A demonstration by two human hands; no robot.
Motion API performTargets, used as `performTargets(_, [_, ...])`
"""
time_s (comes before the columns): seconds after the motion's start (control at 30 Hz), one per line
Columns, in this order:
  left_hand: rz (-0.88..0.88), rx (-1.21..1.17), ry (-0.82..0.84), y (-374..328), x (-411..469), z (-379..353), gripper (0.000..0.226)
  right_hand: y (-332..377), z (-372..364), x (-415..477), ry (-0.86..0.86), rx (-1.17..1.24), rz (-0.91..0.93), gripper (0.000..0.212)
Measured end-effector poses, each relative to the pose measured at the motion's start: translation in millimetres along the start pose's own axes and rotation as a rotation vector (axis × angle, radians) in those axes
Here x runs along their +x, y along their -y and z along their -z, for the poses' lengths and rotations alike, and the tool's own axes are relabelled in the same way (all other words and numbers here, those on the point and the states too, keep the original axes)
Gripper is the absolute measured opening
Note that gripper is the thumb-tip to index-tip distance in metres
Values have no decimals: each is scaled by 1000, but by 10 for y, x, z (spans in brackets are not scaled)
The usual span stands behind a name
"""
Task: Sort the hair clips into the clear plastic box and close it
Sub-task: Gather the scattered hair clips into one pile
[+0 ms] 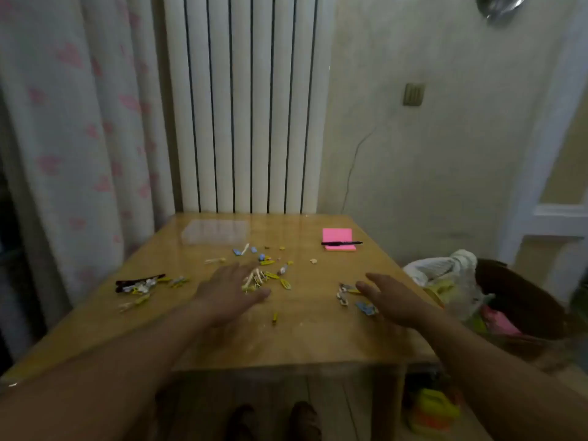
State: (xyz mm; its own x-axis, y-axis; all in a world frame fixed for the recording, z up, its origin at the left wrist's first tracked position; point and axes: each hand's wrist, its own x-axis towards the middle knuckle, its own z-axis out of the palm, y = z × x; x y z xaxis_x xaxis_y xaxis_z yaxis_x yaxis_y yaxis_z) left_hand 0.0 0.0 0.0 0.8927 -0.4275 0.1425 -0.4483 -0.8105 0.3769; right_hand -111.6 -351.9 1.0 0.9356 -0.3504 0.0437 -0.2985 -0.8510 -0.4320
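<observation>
Hovering open, left hand [227,292] and right hand [393,299] flank scattered hair clips [264,276]; clear plastic box [214,231] beyond.

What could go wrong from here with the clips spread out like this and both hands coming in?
1. Clips lie scattered right across the table; the group by the right hand sits near the right edge, so a sweep could knock some into the bags beside it.
2. The clear plastic box sits at the far side, beyond the clips, and is hard to see, so it is easily bumped.
3. The left hand covers part of the middle pile; its fingers may tangle several clips.
</observation>
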Motion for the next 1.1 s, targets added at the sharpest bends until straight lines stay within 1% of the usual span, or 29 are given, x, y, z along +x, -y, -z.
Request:
performTargets(0.03, [28, 25, 49, -47, 8, -123, 111, -79, -92, 46, -7, -7, -21, 88])
performTargets(0.1, [71, 77, 70, -104, 68, -354, 110, -141, -226, 95, -40, -71, -58, 105])
performTargets(0.13, [79, 78, 55, -103, 106, -456, 110, -149, -293, 96, -51, -114, -63, 112])
performTargets(0.2, [95, 61, 14, -57, 260, -548, 109, -90, -384, 171, -85, -132, -48, 113])
performTargets(0.27, [71, 67, 0, -14, 420, -583, 107, 54, -432, 276, -76, -115, -4, 105])
performTargets(0.33, [7, 54, 3, -50, 513, -641, 100, 235, -547, 436, -51, -106, 54, 98])
performTargets(0.4, [-36, -4, -6, -105, 577, -676, 93, 490, -701, 565, -42, -89, 99, 91])
performTargets(0.53, [-69, -82, -70, -90, 697, -704, 83, 1040, -996, 760, -28, -46, 257, 67])
performTargets(0.57, [-74, -101, -84, -77, 709, -706, 79, 1135, -1026, 785, -9, 28, 283, 61])
performTargets(0.63, [-92, -184, -111, -65, 687, -693, 70, 1235, -999, 792, 15, 276, 274, 50])
performTargets(0.7, [-94, -270, -143, -73, 642, -659, 63, 1191, -874, 799, -93, 488, 212, 44])
performTargets(0.77, [-100, -327, -169, -70, 592, -605, 62, 1037, -731, 824, -211, 608, 122, 41])
performTargets(0.83, [-167, -289, -142, -74, 527, -590, 71, 895, -700, 825, -216, 618, 33, 44])
performTargets(0.9, [-289, -95, -41, -112, 482, -605, 91, 947, -787, 803, -132, 645, -17, 47])
performTargets(0.93, [-339, 11, 7, -131, 486, -630, 98, 1049, -857, 781, -77, 744, -40, 49])
performTargets(0.97, [-369, 83, 25, -153, 502, -648, 101, 1167, -925, 778, -10, 926, -70, 52])
performTargets(1.03, [-372, 110, -9, -153, 572, -656, 96, 1360, -1008, 811, 150, 1337, -137, 60])
performTargets(1.07, [-366, 104, -38, -139, 600, -638, 92, 1412, -1000, 831, 206, 1497, -156, 65])
performTargets(1.1, [-359, 100, -63, -98, 634, -631, 88, 1423, -976, 872, 224, 1614, -174, 68])
